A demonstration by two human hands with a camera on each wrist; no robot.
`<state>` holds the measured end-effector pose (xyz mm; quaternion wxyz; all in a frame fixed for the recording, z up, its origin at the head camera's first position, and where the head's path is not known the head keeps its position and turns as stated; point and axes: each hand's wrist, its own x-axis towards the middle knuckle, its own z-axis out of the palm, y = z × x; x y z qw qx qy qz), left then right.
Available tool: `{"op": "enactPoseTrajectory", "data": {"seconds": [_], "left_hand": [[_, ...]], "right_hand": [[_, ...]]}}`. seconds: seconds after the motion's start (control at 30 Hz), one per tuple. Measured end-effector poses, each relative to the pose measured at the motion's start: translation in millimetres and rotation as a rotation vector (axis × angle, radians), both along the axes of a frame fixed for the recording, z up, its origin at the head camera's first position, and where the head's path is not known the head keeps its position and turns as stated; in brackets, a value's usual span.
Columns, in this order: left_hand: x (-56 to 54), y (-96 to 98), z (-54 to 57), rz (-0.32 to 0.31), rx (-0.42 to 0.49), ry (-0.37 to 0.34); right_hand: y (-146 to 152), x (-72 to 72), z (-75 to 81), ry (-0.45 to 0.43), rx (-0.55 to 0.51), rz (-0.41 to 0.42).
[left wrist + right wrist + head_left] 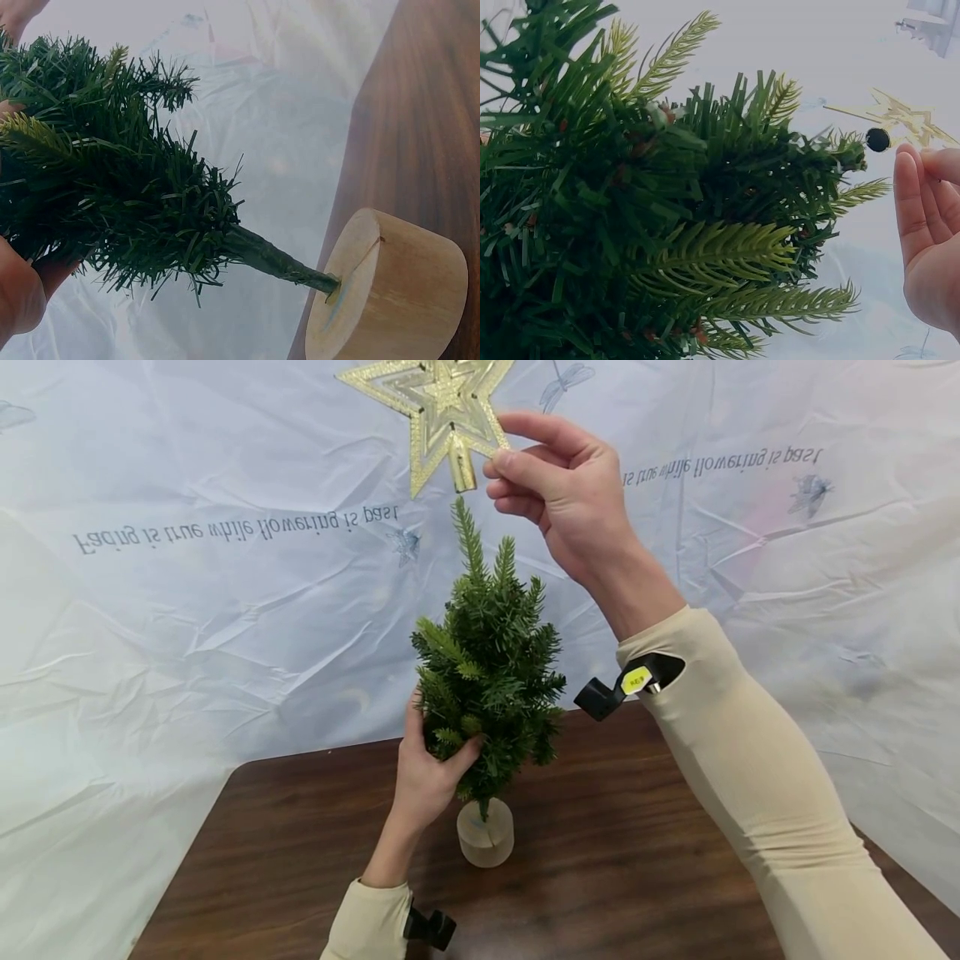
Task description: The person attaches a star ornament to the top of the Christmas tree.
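Observation:
A small artificial Christmas tree (495,668) stands upright on a round wooden base (486,839). My left hand (429,777) grips its lower branches from the left side, thumb in front. Above the tip, my right hand (566,485) pinches a gold star tree topper (450,410) by its lower right point. The topper's short tube (462,464) points down just over the top sprig; in the right wrist view its dark round opening (878,139) faces the tree. Whether tube and sprig touch, I cannot tell. Some left fingers are hidden in the foliage.
Under the base is a dark brown wooden table (585,860) with a rounded far left corner. Behind it hangs a wrinkled pale cloth (225,635) with printed lettering and dragonflies. Black camera mounts sit on both wrists.

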<state>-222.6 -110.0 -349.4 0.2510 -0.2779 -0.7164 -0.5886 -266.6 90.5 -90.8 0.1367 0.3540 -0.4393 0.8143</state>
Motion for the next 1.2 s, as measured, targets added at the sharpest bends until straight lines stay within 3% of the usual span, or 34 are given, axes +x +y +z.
{"op": "enactPoseTrajectory", "data": {"seconds": [0.33, 0.77, 1.2], "left_hand": [[0.1, 0.8, -0.1, -0.002, 0.001, -0.003], [0.4, 0.6, 0.1, 0.025, -0.013, -0.016], [1.6, 0.8, 0.0, 0.026, -0.015, -0.014]], "right_hand": [[-2, -2.5, -3.0, -0.046, 0.002, 0.010], [-7, -1.3, -2.0, -0.018, 0.040, -0.043], [-2, -2.7, -10.4, -0.047, 0.046, -0.019]]}}
